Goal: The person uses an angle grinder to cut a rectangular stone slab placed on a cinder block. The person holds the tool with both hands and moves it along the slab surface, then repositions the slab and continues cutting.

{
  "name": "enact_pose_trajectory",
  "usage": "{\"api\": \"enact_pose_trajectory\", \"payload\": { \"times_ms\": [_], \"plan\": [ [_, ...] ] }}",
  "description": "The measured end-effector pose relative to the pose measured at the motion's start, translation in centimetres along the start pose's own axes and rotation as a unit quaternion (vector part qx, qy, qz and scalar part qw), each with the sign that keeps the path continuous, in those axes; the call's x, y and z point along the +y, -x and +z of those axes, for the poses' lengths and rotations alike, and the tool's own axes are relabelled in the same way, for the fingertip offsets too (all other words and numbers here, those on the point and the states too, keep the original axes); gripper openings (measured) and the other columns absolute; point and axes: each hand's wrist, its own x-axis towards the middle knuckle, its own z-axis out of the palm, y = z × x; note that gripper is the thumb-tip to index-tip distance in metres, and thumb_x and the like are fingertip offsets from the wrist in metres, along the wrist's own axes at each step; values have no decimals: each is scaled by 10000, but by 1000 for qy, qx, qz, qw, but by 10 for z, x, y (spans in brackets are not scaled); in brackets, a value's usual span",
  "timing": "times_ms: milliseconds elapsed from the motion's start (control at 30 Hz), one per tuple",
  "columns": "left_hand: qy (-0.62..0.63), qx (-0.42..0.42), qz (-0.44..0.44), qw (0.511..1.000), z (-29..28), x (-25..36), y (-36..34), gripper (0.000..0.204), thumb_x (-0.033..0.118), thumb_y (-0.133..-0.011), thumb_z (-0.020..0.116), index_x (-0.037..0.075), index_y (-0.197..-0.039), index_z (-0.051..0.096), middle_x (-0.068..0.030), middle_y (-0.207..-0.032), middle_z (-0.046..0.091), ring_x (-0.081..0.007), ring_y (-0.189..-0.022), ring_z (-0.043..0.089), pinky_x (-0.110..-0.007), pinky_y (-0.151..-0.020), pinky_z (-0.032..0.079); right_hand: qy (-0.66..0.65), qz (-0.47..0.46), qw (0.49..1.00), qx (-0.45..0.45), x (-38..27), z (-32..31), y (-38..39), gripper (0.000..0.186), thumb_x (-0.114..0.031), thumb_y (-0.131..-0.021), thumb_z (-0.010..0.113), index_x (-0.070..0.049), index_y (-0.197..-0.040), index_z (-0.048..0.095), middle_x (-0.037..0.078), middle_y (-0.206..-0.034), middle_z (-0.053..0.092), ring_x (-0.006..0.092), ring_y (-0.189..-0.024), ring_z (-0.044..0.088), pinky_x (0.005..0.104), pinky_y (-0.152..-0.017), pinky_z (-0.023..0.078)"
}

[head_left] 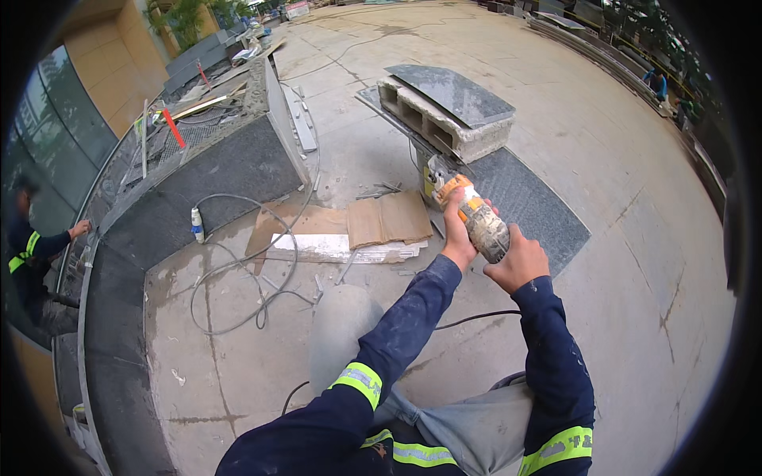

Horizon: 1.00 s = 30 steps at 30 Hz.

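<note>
My left fingers (456,228) are wrapped round the front of the angle grinder (486,228), and my right fingers (519,255) are closed on its dusty rear end — so the tool sits between my two hands. Its head points away from me, close to the grey stone slab (525,198) that spreads beyond and to the right of my fingers; whether it touches stone, I cannot tell. Farther ahead sits a hollow concrete block (486,141) with a polished dark slab (452,91) on top. I judge the step to be lining up the grinder; the next move calls for a firm two-handed hold — and the black cable (480,319), nearer me than my fingers, kept clear.
</note>
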Motion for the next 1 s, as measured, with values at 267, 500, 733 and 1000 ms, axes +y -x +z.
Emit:
{"api": "enact_pose_trajectory", "payload": {
  "times_ms": [267, 500, 733, 1000],
  "plan": [
    [-66, -106, 65, 990, 83, 33, -42, 542, 553, -799, 602, 78, -1046, 516, -98, -827, 606, -248, -716, 656, -410, -606, 580, -41, -26, 986, 157, -12, -44, -31, 526, -220, -582, 722, -50, -1038, 523, 201, -791, 669, 402, -773, 657, 465, -699, 537],
    [-80, -100, 50, 990, 88, 14, -11, 473, 469, -833, 601, 82, -1085, 498, -116, -845, 608, -261, -709, 657, -404, -619, 581, -57, -22, 986, 154, -5, -52, 2, 476, -211, -568, 731, -22, -955, 527, 206, -754, 662, 399, -755, 657, 461, -692, 538],
    [12, 3, 61, 998, 46, -24, 16, 472, 482, -828, 590, 113, -1095, 466, -122, -841, 590, -293, -723, 638, -415, -610, 561, 8, -31, 998, 57, 27, -35, 17, 458, -222, -554, 717, -44, -941, 551, 204, -740, 654, 400, -730, 650, 459, -680, 540],
    [23, 35, 18, 999, 31, -8, -13, 496, 463, -843, 587, 100, -1154, 455, -121, -871, 572, -269, -725, 623, -406, -653, 560, 35, -3, 999, -12, 8, -26, -14, 508, -253, -559, 724, 5, -967, 563, 243, -747, 639, 421, -755, 641, 450, -720, 532]
  ]
}}
